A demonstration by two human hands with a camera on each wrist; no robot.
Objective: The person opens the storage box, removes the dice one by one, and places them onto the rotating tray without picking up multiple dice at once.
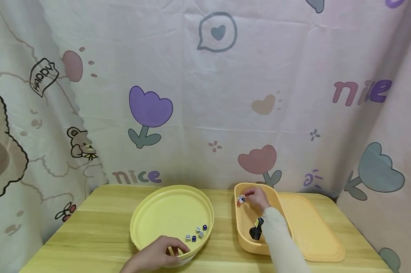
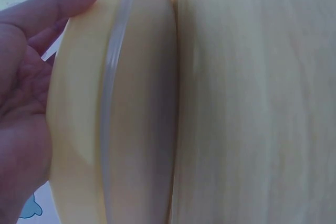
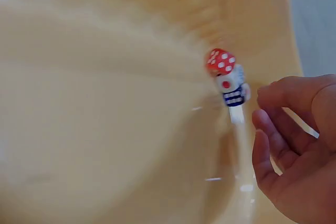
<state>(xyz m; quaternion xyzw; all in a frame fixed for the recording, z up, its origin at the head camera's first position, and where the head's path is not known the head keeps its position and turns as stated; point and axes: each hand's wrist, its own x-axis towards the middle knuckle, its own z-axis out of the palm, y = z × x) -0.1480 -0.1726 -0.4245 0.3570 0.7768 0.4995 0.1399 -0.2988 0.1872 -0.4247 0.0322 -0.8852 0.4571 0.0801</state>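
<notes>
A round yellow tub [image 1: 171, 212] stands on the left, with several white and dark blue dice [image 1: 194, 238] inside near its right front edge. My left hand [image 1: 161, 252] grips its front rim, thumb against the outer wall [image 2: 84, 98] and fingers over the inner side. On the right, my right hand [image 1: 258, 198] reaches into an orange oblong box [image 1: 240, 231]. Its fingers [image 3: 273, 129] are loosely bent, with a gap to the thumb. Just beyond the fingertips, a small cluster of red, white and blue dice [image 3: 223, 62] sits against the box's wall.
Black items with a yellow patch [image 1: 255, 232] lie in the near part of the box, beside the right sleeve [image 1: 282, 239]. A flat orange lid [image 1: 316, 227] lies to the right of the box on the wooden table [image 1: 103, 220]. A printed curtain [image 1: 198, 94] hangs behind.
</notes>
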